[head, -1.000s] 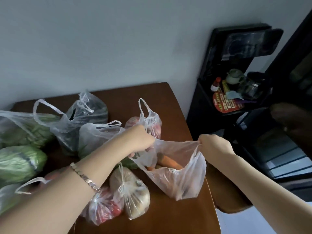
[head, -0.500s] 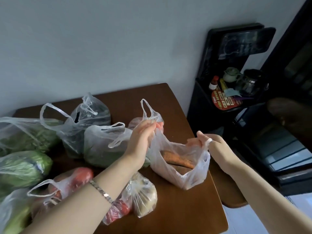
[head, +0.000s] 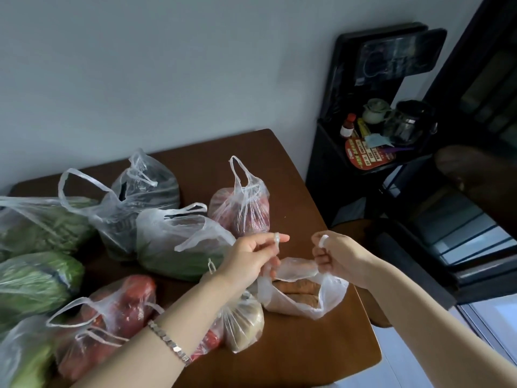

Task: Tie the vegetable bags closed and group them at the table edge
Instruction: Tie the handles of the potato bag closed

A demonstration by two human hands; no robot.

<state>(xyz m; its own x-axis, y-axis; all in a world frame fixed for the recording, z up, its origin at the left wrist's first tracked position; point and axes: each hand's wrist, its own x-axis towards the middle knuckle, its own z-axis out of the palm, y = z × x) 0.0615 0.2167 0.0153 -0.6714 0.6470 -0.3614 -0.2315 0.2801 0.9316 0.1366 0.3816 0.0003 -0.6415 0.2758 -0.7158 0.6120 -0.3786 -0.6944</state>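
A clear plastic bag of carrots (head: 303, 294) lies near the right edge of the brown wooden table (head: 282, 354). My left hand (head: 251, 257) pinches one of its handles, twisted thin and pulled up above the bag. My right hand (head: 335, 254) grips the other handle, which wraps over a finger. Both handles are drawn close together over the bag's mouth. Several other clear bags of vegetables sit on the table: a knotted bag of red produce (head: 242, 208) behind my hands, a knotted potato bag (head: 246, 322) under my left wrist, and a tomato bag (head: 112, 315) at the front left.
Open bags of green vegetables (head: 179, 242) and cabbages (head: 33, 278) crowd the table's left half. A dark-contents bag (head: 145, 191) stands at the back. Right of the table, a black stand (head: 372, 141) holds a teapot, a bottle and a kettle. The table's right edge drops to the floor.
Both hands have twisted the carrot bag's handles thin and brought them closer together. The bag has sagged onto the table and its mouth has narrowed.
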